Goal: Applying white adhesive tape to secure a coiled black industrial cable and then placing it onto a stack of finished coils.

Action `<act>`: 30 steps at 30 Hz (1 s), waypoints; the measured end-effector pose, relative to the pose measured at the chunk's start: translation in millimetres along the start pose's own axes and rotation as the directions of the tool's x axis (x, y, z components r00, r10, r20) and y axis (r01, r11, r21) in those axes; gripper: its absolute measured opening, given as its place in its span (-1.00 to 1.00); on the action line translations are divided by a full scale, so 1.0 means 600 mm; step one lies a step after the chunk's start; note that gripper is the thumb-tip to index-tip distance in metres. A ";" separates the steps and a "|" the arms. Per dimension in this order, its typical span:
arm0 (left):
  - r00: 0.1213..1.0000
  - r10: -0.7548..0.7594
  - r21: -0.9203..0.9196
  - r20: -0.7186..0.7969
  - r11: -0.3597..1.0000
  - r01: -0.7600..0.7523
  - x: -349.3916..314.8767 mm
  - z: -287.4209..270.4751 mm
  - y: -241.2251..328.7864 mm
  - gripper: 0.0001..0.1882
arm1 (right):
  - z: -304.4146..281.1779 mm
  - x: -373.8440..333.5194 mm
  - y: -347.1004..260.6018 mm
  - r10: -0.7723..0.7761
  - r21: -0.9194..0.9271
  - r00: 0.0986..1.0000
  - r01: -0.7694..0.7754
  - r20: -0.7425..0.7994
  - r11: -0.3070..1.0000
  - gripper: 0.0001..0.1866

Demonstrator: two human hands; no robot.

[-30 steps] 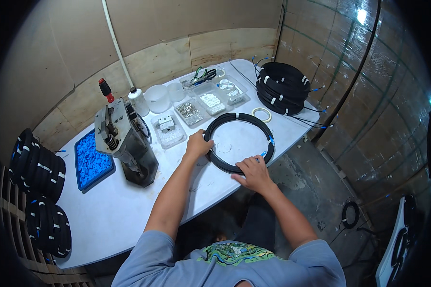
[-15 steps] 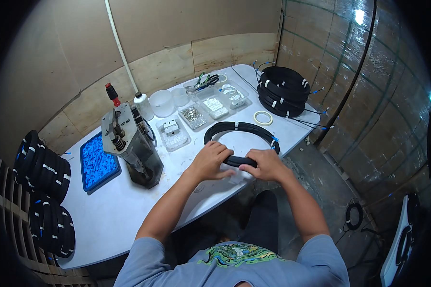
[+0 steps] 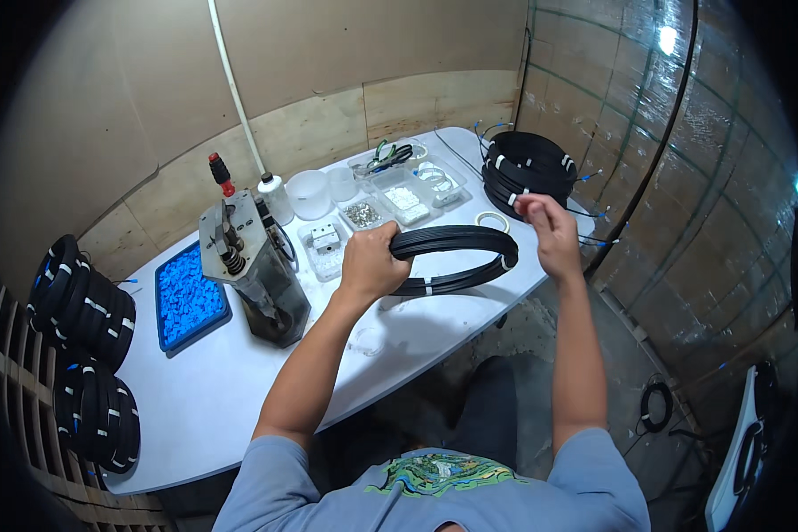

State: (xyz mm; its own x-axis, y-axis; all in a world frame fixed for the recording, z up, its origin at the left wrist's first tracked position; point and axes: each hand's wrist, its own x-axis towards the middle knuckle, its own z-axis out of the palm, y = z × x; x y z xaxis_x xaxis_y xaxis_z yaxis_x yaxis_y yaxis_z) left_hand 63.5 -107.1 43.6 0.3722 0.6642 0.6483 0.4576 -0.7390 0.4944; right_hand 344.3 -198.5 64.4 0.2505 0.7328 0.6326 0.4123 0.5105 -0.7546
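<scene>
A coil of black cable (image 3: 452,239) with white tape bands is tilted up over the front of the white table. My left hand (image 3: 374,259) is closed round the coil's left side. My right hand (image 3: 551,238) is raised off the coil, to its right, with bent fingers somewhat apart and nothing visible in them. Behind that hand stands a stack of black cable coils (image 3: 528,168) with blue-tipped ends. Just beyond the held coil lies a roll of pale tape (image 3: 491,218), partly covered by it.
A metal bench press (image 3: 257,275) with a red-and-black handle stands left of centre, beside a blue tray (image 3: 191,297) of small blue parts. Clear boxes (image 3: 363,215) of small parts line the back. More banded coils (image 3: 97,417) hang at the left edge. A cardboard wall (image 3: 647,160) rises at right.
My right hand has let go of the coil and moved up and right. With my left hand still gripping it, the coil has been lifted and turned.
</scene>
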 end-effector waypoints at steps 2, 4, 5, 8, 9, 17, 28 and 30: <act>1.000 0.000 -0.001 -0.020 1.000 0.000 -0.001 -0.002 -0.015 -0.81 | -0.007 -0.035 0.022 0.056 0.019 0.994 -0.055 -0.089 0.998 -0.66; 0.999 0.001 -0.008 -0.035 1.000 -0.001 -0.001 -0.007 -0.019 -0.81 | -0.004 -0.069 0.083 0.063 -0.025 0.997 -0.065 -0.052 0.998 -0.43; 0.999 -0.050 -0.018 -0.003 0.999 0.050 0.004 -0.009 -0.019 -0.81 | 0.000 -0.083 0.105 0.101 -0.062 0.995 -0.102 -0.021 0.993 -0.33; 0.993 -0.115 -0.022 0.028 0.993 0.115 0.014 -0.010 -0.018 -0.81 | 0.033 -0.094 0.136 0.194 -0.075 0.978 -0.188 0.076 0.979 -0.39; 0.992 -0.128 -0.021 0.024 0.992 0.128 0.016 -0.011 -0.018 -0.81 | 0.041 -0.092 0.141 0.226 -0.060 0.971 -0.222 0.074 0.973 -0.51; 0.986 -0.153 -0.008 0.063 0.988 0.154 0.029 -0.013 -0.008 -0.79 | 0.066 -0.076 0.146 0.189 0.000 0.980 -0.190 0.067 0.982 -0.81; 0.961 -0.229 -0.013 0.155 0.972 0.234 0.058 -0.022 -0.018 -0.74 | 0.090 -0.075 0.100 0.016 -0.098 0.995 -0.026 -0.103 0.995 -0.30; 0.958 -0.235 0.000 0.167 0.971 0.238 0.063 -0.023 -0.015 -0.74 | 0.087 -0.055 0.063 -0.125 -0.293 0.987 0.092 -0.097 0.952 -0.19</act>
State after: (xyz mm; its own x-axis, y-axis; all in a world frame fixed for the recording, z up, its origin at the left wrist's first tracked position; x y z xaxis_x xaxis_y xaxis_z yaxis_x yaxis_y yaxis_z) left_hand 62.3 -77.0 72.0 0.3835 0.8285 0.4081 0.5331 -0.5595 0.6347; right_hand 305.9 -180.0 6.2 0.2808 0.6159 0.7361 0.6724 0.4211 -0.6088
